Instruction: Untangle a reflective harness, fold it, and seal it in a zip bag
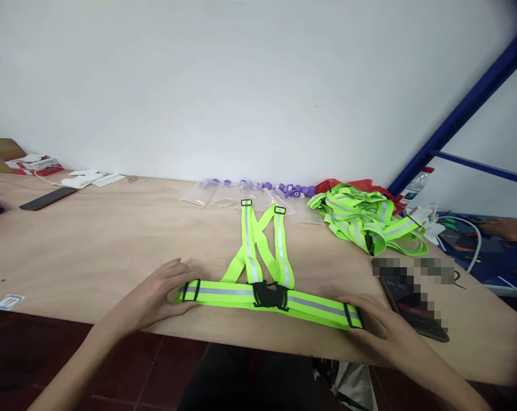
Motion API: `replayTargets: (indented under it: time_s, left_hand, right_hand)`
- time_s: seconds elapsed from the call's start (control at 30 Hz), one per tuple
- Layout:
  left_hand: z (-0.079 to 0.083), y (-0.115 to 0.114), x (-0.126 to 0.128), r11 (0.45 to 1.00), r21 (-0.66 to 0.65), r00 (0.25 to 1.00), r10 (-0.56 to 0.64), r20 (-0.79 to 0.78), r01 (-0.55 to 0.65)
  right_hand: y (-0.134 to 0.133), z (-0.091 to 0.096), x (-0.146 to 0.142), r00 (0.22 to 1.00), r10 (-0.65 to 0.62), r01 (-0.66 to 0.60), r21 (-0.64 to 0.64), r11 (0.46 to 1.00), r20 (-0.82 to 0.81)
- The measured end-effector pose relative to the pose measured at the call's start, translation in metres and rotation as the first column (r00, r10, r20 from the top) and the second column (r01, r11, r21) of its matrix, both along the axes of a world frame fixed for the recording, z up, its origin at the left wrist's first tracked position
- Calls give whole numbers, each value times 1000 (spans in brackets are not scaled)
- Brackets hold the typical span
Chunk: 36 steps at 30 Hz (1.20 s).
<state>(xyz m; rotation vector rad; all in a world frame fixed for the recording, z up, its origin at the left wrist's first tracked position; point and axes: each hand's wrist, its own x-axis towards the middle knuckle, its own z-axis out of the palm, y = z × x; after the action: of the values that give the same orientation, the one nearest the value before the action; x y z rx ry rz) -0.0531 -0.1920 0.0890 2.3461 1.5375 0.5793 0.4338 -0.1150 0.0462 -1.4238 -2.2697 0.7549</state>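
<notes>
A neon-green reflective vest (228,292) made of elastic straps with grey stripes lies on the wooden table in front of me. Its waist belt runs crosswise, fastened at the middle by a black buckle (270,295). Two shoulder straps (249,245) reach away from me, with crossed straps behind them. My left hand (155,291) holds the belt's left end beside a black slider, thumb below and fingers above. At the right end, my right hand (382,325) grips the belt by the other slider (353,315). Part of each belt end is hidden by the fingers.
A heap of similar green straps (361,214) lies at the back right, near a bottle (416,185). Clear plastic bags (224,195) and purple rolls (296,190) line the wall. A phone (412,302) rests by my right hand. Another person's hand (509,228) shows far right.
</notes>
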Motion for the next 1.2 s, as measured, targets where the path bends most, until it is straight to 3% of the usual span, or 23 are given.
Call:
replayTargets:
  time_s: [0.27, 0.47, 0.67, 0.83, 1.0, 1.2]
  left_hand:
    - [-11, -2, -18, 999, 47, 998, 19, -54, -17]
    - [-7, -2, -26, 998, 37, 998, 58, -14, -57]
    - [-16, -9, -30, 996, 34, 996, 83, 42, -84]
    - [-18, -7, -23, 997, 11, 997, 73, 17, -73]
    - [-15, -2, -5, 999, -42, 997, 26, -66, -29]
    - [-25, -2, -8, 999, -38, 991, -22, -135, 17]
  right_hand:
    - [1, 10, -1, 1000, 3, -3, -24, 1000, 23]
    - [5, 2, 8, 999, 5, -4, -18, 1000, 37]
    - [6, -2, 18, 999, -17, 18, -14, 1000, 43]
    - [8, -2, 13, 999, -7, 8, -9, 1000, 48]
    - [6, -3, -1, 987, 48, -51, 21, 998, 152]
    - [2, -4, -5, 971, 77, -83, 17, 996, 228]
